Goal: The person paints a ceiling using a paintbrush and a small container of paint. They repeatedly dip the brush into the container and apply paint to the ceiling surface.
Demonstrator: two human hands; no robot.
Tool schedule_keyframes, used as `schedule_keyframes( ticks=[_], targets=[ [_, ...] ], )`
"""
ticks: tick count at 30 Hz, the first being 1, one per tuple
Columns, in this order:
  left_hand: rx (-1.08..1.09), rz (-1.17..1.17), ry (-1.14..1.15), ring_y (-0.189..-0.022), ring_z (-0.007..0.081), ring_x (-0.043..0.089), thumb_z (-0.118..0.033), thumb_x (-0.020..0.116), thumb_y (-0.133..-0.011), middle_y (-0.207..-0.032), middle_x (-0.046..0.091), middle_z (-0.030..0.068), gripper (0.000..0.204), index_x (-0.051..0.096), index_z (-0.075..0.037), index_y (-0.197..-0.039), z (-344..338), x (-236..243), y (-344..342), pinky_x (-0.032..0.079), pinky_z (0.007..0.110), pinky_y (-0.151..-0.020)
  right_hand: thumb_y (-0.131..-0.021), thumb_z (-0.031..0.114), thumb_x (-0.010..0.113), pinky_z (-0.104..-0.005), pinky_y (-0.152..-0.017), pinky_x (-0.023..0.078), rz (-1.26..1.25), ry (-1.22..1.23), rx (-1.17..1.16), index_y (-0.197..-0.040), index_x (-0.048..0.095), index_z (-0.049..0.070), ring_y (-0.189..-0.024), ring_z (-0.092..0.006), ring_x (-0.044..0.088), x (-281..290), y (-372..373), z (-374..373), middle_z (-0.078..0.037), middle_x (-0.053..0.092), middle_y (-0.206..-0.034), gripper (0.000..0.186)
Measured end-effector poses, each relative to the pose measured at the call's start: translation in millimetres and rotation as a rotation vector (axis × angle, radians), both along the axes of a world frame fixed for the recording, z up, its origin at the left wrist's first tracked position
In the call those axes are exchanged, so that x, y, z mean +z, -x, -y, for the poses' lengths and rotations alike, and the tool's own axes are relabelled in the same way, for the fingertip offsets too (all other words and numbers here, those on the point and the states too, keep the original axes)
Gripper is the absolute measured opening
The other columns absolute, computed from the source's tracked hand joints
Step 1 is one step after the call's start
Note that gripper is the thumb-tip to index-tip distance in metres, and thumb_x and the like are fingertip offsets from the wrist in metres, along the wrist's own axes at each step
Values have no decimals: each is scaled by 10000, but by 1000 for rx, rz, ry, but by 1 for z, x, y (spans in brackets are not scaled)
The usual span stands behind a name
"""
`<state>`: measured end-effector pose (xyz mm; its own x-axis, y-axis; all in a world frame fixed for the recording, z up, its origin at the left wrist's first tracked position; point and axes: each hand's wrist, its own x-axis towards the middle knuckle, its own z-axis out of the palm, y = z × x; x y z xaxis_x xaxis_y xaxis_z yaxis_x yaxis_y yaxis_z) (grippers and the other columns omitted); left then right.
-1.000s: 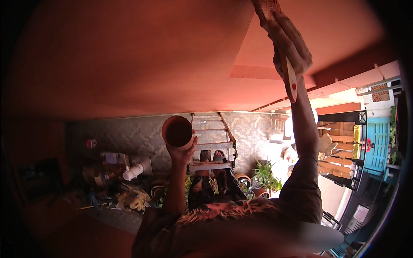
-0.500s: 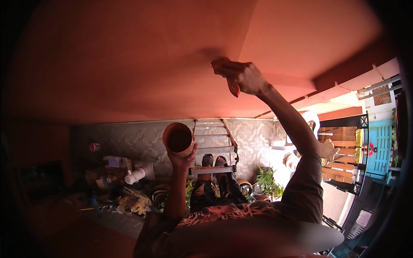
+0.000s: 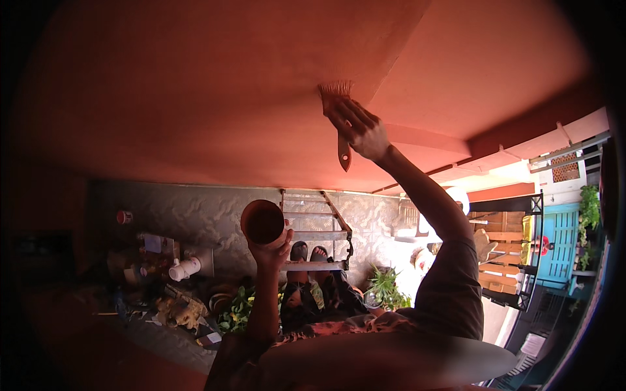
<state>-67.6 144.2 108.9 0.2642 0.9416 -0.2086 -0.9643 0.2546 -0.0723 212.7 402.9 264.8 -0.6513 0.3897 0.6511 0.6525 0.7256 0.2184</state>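
My right hand [image 3: 365, 132] grips a wide paintbrush [image 3: 344, 144], its fingers laid along the head and the handle hanging below. The spread bristles press against a reddish-orange wall [image 3: 248, 111]. In my left hand [image 3: 272, 250] is a round reddish-brown paint container [image 3: 263, 221], its mouth turned up toward me. The fingers wrap round its lower side; its inside is dark, so I cannot tell how much is in it. My sandalled feet stand on a ladder [image 3: 315, 266] below.
Potted plants [image 3: 386, 287] and leafy greens [image 3: 238, 311] stand beneath me. At lower left lie a white bucket-like container [image 3: 185, 268], a small red and white pail [image 3: 124, 217] and clutter. Farther right are a wooden slatted panel [image 3: 502, 254] and a turquoise gate [image 3: 559, 244].
The paintbrush has turned in my right hand, so its spread bristles now show against the wall. My left hand and the container have shifted slightly left and down in view.
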Motion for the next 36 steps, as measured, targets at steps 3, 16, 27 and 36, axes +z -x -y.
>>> schedule_keyframes(
  ticks=[3,16,27,36],
  targets=[
    [-18,13,-42,-910,362,519,-555,616,-905,-1315,509,212,678,517,-133,-1427,3,0,12,526,296,-497,-742,103,740,-352,-760,634,180,261,-29,-1089,727,121,-1013,-229,727,-43,12,10,-39,693,-1264,348],
    [44,27,9,-858,354,550,-638,534,-936,-1226,577,250,786,471,-21,-1418,3,-5,13,494,279,-408,-814,-96,742,-321,-783,641,-455,-541,148,-1111,759,38,-1022,-274,747,203,31,-25,-119,769,-1075,326],
    [50,48,11,-839,359,559,-693,527,-920,-1210,606,249,837,497,-12,-1405,-2,9,27,497,283,-429,-814,80,713,-353,-715,631,105,575,-51,-1111,728,153,-894,-211,752,33,62,-8,-13,729,-1212,307],
    [7,50,-62,-894,335,497,-576,621,-888,-1287,517,174,681,546,-137,-1403,-1,-6,37,513,285,-484,-851,-52,729,-334,-694,664,-371,-568,89,-1067,733,-51,-880,-294,768,254,50,-29,-177,762,-1057,216]
  ],
)
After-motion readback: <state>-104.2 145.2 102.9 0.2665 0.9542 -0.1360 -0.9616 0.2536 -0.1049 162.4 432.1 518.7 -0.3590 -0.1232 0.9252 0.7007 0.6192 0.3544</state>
